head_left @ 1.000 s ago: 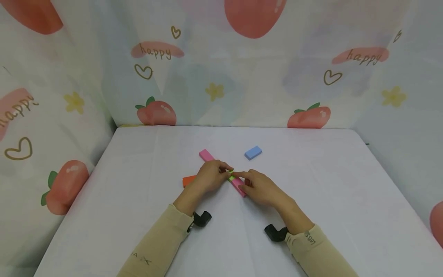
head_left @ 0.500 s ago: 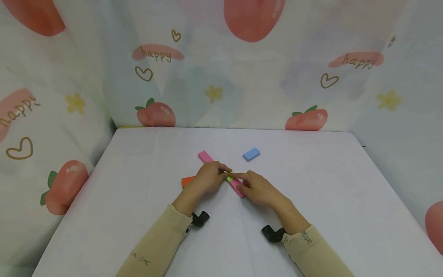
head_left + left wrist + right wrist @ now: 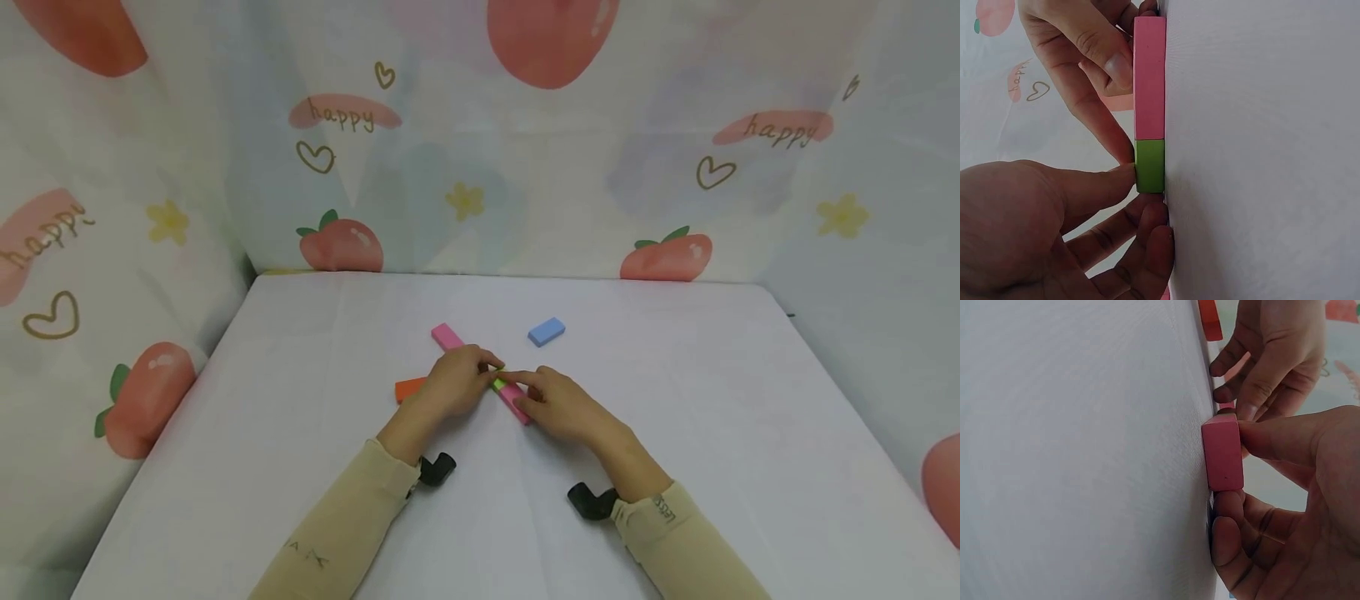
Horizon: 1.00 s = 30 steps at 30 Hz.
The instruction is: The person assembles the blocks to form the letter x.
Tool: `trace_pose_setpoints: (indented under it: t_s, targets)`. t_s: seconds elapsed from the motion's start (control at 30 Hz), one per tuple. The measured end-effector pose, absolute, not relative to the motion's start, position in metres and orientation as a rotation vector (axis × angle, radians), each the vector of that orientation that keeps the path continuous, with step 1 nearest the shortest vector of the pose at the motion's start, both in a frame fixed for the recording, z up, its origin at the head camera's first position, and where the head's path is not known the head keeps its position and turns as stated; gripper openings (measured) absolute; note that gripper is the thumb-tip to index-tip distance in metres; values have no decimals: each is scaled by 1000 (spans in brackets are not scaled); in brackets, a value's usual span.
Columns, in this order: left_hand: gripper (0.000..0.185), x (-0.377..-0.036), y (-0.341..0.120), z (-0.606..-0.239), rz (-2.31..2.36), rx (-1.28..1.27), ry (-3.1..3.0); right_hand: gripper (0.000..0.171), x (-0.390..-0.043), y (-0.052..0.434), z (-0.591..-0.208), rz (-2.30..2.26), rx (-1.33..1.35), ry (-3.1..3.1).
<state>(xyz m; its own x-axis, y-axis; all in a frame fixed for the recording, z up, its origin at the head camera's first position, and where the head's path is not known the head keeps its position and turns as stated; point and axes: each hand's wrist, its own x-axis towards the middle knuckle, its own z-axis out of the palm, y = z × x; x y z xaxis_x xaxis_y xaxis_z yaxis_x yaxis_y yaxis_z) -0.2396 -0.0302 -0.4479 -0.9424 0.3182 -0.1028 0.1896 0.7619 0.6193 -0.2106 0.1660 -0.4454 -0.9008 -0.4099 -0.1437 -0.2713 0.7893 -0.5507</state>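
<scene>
A short green block [image 3: 1150, 166] lies end to end with a pink block [image 3: 1150, 78] in one straight row on the white tabletop. My left hand [image 3: 456, 379] pinches the green block, its thumb on one side and its fingers curled at the end. With thumb and lower fingers my right hand [image 3: 564, 406] grips the pink block [image 3: 1222, 456], while its index finger stretches forward onto the green one. Past my left hand, a second pink block [image 3: 447, 336] sticks out, partly hidden by it. An orange block [image 3: 409, 390] shows beside the left wrist, partly covered.
A blue block [image 3: 547, 332] lies farther back, right of centre on the white table [image 3: 675, 358]. Behind and at the sides hangs a patterned cloth [image 3: 540, 167]. Black wrist cameras [image 3: 592, 502] jut inward from both sleeves.
The head view shifts slightly. Both hands keep their places on the green and pink blocks, and no block visibly moves.
</scene>
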Motion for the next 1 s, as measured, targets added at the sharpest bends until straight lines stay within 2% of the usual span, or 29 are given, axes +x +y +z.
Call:
trace_pose_setpoints:
  t_s: [1.0]
  targets:
    - [31,-234,-36,-434,838,406,2773,44,-209,168,-441,-784,-489,2683]
